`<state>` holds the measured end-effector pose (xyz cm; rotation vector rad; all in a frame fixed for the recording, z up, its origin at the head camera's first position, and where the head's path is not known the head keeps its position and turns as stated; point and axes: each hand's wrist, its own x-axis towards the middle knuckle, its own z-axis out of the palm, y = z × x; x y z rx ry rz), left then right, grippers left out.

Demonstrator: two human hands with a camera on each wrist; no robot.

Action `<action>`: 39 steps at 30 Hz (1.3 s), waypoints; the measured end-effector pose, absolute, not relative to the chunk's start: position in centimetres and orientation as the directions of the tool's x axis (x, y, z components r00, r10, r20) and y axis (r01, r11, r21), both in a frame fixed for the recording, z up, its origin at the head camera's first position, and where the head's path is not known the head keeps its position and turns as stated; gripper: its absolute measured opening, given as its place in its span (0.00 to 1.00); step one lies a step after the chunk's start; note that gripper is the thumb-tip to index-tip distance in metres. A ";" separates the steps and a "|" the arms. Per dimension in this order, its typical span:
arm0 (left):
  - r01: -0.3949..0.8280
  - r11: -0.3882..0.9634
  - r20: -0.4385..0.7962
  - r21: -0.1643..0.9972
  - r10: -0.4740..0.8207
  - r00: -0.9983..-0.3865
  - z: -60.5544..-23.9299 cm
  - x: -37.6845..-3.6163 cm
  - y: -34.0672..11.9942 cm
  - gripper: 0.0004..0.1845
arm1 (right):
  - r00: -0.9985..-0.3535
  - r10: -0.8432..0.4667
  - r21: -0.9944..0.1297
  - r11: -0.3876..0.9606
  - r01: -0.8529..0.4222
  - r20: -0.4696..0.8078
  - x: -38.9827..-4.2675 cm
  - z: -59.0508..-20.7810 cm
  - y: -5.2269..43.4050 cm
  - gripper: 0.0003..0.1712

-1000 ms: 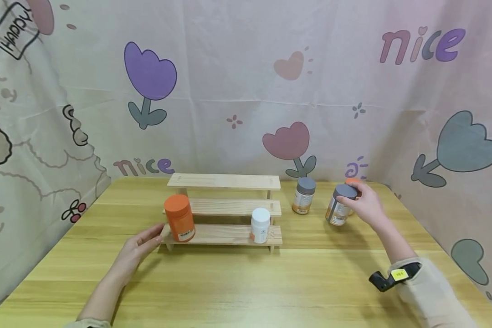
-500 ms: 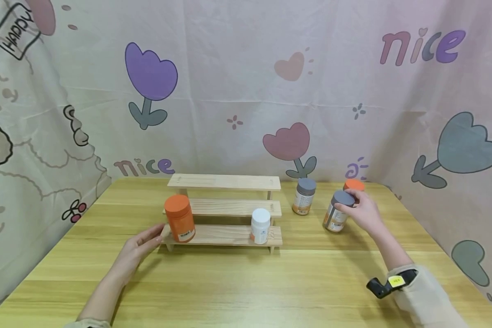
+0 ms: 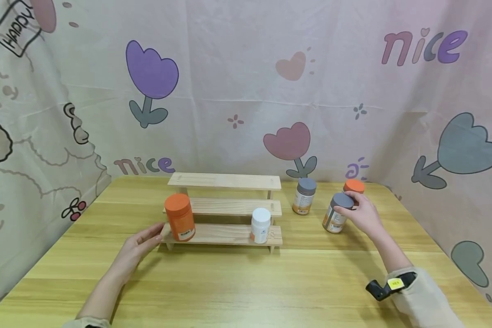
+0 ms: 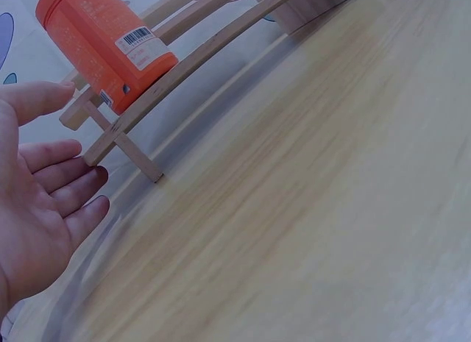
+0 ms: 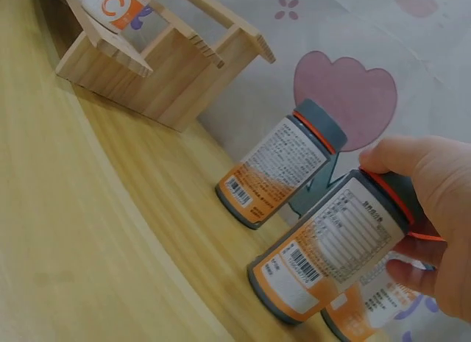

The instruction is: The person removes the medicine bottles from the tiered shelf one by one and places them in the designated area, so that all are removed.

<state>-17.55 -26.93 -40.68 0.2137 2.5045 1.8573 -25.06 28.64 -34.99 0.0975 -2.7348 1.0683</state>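
Observation:
With thumb and fingers my right hand (image 3: 365, 213) grips a grey-lidded pill bottle (image 3: 335, 221) near its lid, at the right of the table. In the right wrist view that bottle (image 5: 324, 250) shows a white and orange label with a barcode. My left hand (image 3: 137, 250) rests with its fingertips at the left end of a three-tier wooden shelf (image 3: 225, 234). The left wrist view shows those fingers nearly straight, beside the shelf's end. A large orange bottle (image 3: 180, 218) and a small white bottle (image 3: 260, 226) stand upright on the lowest tier.
A second grey-lidded bottle (image 3: 304, 196) stands right of the shelf. Behind my right hand is an orange-lidded bottle (image 3: 354, 185), partly hidden. A printed cloth (image 3: 229, 68) hangs behind the wooden table (image 3: 229, 287).
My right hand has moved the grey-lidded bottle slightly nearer and to the left, uncovering more of the orange lid behind. The left hand has stayed put.

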 end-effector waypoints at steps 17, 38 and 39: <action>0.100 0.279 0.069 0.955 0.118 -0.991 -40.8 -17.4 -26.9 0.30 | -0.984 -0.008 -0.701 0.701 -0.134 0.180 -24.5 -34.7 28.6 0.44; 0.101 0.262 0.069 0.960 0.129 -0.989 -40.7 -17.7 -27.0 0.30 | -0.948 0.006 -0.747 0.617 -0.248 0.319 -24.1 -29.7 26.5 0.38; 0.102 0.261 0.070 0.960 0.130 -0.989 -40.7 -17.7 -27.0 0.30 | -0.946 -0.006 -0.745 0.616 -0.258 0.324 -24.1 -29.4 26.1 0.38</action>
